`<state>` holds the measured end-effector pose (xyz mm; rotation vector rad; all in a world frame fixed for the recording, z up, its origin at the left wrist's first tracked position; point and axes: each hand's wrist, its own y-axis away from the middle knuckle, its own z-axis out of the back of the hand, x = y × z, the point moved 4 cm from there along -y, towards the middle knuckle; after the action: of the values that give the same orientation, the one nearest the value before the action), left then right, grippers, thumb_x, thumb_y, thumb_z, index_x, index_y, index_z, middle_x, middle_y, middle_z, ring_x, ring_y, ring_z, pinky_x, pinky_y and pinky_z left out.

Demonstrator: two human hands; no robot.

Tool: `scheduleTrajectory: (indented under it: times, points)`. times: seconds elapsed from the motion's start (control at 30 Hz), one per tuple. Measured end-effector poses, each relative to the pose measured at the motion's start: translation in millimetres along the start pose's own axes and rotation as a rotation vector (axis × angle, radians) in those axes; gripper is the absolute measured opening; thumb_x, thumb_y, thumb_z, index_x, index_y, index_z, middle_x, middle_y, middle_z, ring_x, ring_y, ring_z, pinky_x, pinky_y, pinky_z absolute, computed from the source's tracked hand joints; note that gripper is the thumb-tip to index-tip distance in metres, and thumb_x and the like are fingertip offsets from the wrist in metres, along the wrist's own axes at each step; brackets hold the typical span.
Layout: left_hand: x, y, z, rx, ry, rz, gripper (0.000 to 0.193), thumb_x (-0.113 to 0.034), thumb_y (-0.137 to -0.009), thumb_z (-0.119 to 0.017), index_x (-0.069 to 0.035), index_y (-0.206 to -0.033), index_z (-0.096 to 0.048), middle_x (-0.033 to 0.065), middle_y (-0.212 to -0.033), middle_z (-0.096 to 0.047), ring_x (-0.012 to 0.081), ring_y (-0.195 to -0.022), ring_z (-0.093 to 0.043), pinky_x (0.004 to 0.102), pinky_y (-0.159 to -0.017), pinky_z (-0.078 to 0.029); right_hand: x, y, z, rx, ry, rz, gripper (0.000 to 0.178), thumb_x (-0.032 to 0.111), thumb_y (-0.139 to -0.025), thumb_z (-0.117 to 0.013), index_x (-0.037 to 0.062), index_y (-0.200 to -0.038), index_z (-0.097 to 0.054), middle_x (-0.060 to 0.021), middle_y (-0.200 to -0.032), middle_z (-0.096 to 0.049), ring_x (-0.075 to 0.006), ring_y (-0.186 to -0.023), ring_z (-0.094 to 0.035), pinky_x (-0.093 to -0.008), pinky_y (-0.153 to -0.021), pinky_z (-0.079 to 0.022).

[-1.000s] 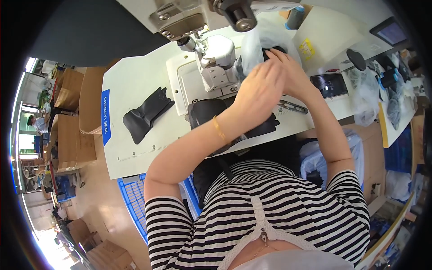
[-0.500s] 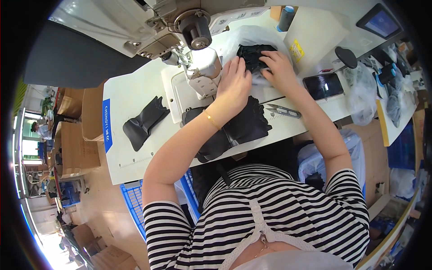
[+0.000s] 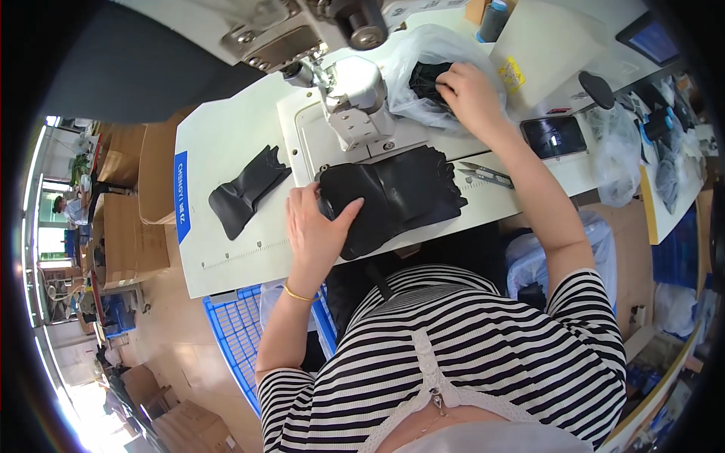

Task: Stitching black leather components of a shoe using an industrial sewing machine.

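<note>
A stack of black, leather-like pieces [image 3: 400, 192] with ragged right ends lies along the table's front edge, before the sewing machine [image 3: 355, 98]. My left hand [image 3: 313, 226] is at the stack's left end, thumb laid over the top and fingers stretched along the side. Behind, a clear plastic bag [image 3: 408, 57] holds more black pieces [image 3: 424, 81]. My right hand [image 3: 472, 98] reaches to the bag's mouth, its bent fingers closed against those pieces; the fingertips are partly hidden. A single black piece [image 3: 249, 190] lies left of the stack.
Thread snips [image 3: 487, 175] lie right of the stack, near a dark phone [image 3: 553, 137]. A thread cone [image 3: 493, 21] stands at the back. A blue basket [image 3: 242, 332] is below the table's front left, and a lined bin [image 3: 596, 249] stands at the right.
My left hand has left the bag and come down to the stack's left end. My right hand stays at the bag, where the black pieces now sit lower. The view has shifted slightly.
</note>
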<state>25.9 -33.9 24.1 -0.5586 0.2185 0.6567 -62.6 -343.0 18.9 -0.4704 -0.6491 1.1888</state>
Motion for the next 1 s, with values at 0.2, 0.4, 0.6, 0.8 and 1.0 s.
scheduleTrajectory:
  times: [0.2, 0.4, 0.6, 0.8, 1.0]
  points:
    - [-7.4, 10.9, -2.6, -0.025, 0.11, 0.116, 0.052, -0.025, -0.072, -0.078, 0.002, -0.11, -0.056, 0.0119, -0.097, -0.052, 0.0264, -0.084, -0.053, 0.0371, -0.079, -0.044, -3.6, -2.1, 10.0, -0.047, -0.003, -0.168, 0.017, 0.022, -0.087, -0.062, 0.0065, -0.092, -0.069, -0.0061, -0.083, -0.065, -0.0255, -0.074, -0.063, -0.0342, -0.064, -0.047]
    - [-14.8, 12.8, 0.5, -0.256, 0.075, -0.18, 0.043, -0.012, -0.07, -0.078, 0.0, -0.105, -0.057, 0.012, -0.095, -0.056, 0.0264, -0.083, -0.054, 0.0366, -0.075, -0.045, 28.8, 3.6, 37.6, 0.092, -0.716, -0.504, 0.02, 0.02, -0.091, -0.058, 0.0034, -0.096, -0.069, -0.0079, -0.082, -0.069, -0.0111, -0.071, -0.064, -0.0243, -0.063, -0.049]
    - [24.3, 0.5, -21.7, 0.121, 0.791, 0.382, 0.016, -0.005, -0.078, -0.071, 0.002, -0.083, -0.058, 0.0022, -0.066, -0.057, 0.0073, -0.06, -0.05, 0.0243, -0.053, -0.041, 126.1, 65.9, 16.9, 0.762, -1.434, -0.478, 0.014, 0.01, -0.092, -0.053, -0.0003, -0.1, -0.058, -0.008, -0.083, -0.065, -0.0117, -0.073, -0.061, -0.0248, -0.066, -0.051]
    - [5.4, -15.6, -8.8, 0.504, 1.116, 0.624, 0.02, -0.012, -0.082, -0.07, 0.006, -0.091, -0.066, 0.0034, -0.076, -0.067, 0.0066, -0.065, -0.057, 0.0224, -0.058, -0.047, 135.7, 74.0, 1.5, 0.868, -1.303, -0.538, 0.008, 0.008, -0.09, -0.056, 0.0012, -0.095, -0.054, -0.0063, -0.08, -0.067, -0.0076, -0.063, -0.057, -0.0208, -0.053, -0.045]
    - [-5.2, -11.8, -21.6, 0.56, 0.858, 0.417, 0.014, -0.01, -0.076, -0.07, 0.004, -0.077, -0.068, 0.003, -0.066, -0.065, 0.0052, -0.057, -0.056, 0.0228, -0.052, -0.045, 140.9, 70.8, -1.5, 0.83, -1.223, -0.615, 0.009, 0.008, -0.084, -0.059, -0.0002, -0.088, -0.057, -0.0056, -0.071, -0.067, -0.0087, -0.053, -0.055, -0.0234, -0.048, -0.044]
